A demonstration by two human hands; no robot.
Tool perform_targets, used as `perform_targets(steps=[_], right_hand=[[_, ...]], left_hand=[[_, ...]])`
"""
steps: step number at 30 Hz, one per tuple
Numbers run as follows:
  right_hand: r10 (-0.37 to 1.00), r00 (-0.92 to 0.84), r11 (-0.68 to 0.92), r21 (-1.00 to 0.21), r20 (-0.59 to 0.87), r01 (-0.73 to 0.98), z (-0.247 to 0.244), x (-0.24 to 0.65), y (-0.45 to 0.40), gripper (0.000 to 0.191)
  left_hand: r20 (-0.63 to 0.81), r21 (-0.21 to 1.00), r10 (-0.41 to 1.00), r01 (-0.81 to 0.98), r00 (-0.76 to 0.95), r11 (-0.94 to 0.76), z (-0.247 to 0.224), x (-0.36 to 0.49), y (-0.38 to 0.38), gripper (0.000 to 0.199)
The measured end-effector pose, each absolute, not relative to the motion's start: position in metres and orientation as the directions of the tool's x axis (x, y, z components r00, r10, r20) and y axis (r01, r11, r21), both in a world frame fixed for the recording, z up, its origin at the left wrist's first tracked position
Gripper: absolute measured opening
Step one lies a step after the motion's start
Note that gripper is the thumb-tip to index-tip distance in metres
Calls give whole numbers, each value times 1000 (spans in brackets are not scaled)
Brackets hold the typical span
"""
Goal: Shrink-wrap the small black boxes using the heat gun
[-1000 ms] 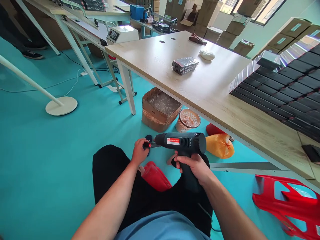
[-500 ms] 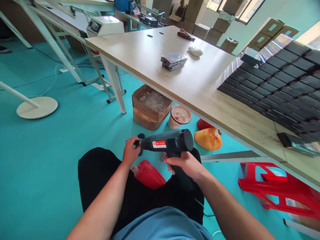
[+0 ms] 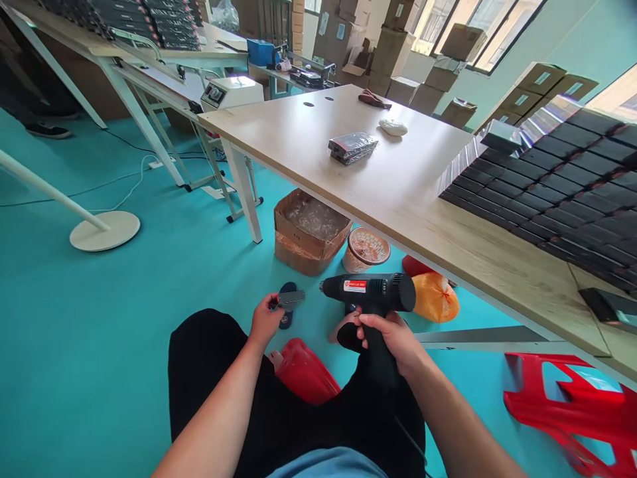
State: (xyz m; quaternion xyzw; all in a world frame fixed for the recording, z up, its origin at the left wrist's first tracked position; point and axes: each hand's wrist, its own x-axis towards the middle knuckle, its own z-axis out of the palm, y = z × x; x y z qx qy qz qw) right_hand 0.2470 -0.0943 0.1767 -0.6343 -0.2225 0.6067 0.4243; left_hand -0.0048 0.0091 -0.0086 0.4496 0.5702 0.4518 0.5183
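My right hand (image 3: 391,337) is closed around the handle of a black heat gun (image 3: 371,290) with a red and white label. Its nozzle points left, toward my left hand (image 3: 266,320). Between the fingers of that hand is a small dark flat box (image 3: 290,299), held a short gap from the nozzle. Below the box, a dark slipper (image 3: 287,317) shows on the floor. On the table (image 3: 398,179) lie a small stack of film-wrapped black boxes (image 3: 352,147) and a white lump (image 3: 393,127).
Many black boxes (image 3: 552,179) are piled at the table's right. Under it stand a carton of clear film (image 3: 308,255), a woven basket (image 3: 353,259) and a yellow bag (image 3: 435,297). A red stool (image 3: 562,398) is at lower right; a white round stand base (image 3: 105,231) is at left.
The heat gun has moved right, away from my left hand, opening a gap. The small box now shows plainly in my left fingers. The view has shifted, showing more of the room.
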Motion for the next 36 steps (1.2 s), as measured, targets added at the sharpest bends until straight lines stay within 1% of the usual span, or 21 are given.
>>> perform_targets(steps=[2,4,6,9,12,14,17,19,22,24,26,30,32,36], right_hand=[[782,113,-575,-780,-613,-249,176,253,-95,37],[809,13,-559,-775,-588,-295,178,255,-96,37],[835,-14,-525,-786,-551,-327,180,252,-94,41],[845,-3,-511,-805,-535,-303,185,241,-85,43],[851,-106,-526,-825,-515,-206,189,232,-75,36],[850,-191,-516,-850,-491,-110,191,228,-74,30],[825,-293,-502,-865,-484,14,191,230,-84,19],[779,-334,-535,-840,-531,88,192,236,-98,15],[705,-324,-614,-772,-631,168,192,250,-123,17],[675,-310,-652,-738,-670,174,190,260,-136,20],[665,-296,-680,-720,-686,143,186,268,-145,24],[703,-195,-692,-721,-684,32,178,274,-148,32],[731,-167,-671,-741,-662,4,178,268,-143,30],[799,-243,-561,-827,-550,26,180,244,-123,16]], left_hand=[[-249,967,966,-79,-63,244,-5,-4,9,26],[-340,922,937,-223,-83,315,-2,-4,11,31],[-431,860,898,-342,-88,379,-2,-5,12,32],[-549,728,836,-478,24,492,-2,-8,14,29],[-605,617,785,-545,132,567,-2,-10,14,28],[-603,611,786,-556,136,564,-2,-10,13,30],[-627,592,774,-589,91,549,-2,-9,13,33],[-661,567,748,-615,57,548,-1,-9,13,34],[-664,563,747,-627,44,538,4,-10,13,35],[-650,567,757,-624,62,538,9,-10,12,36],[-653,553,753,-623,88,552,15,-8,10,42],[-683,555,722,-561,115,614,23,-4,7,52],[-694,565,708,-511,130,648,23,-1,6,53],[-719,559,684,-481,126,676,19,3,7,50]])
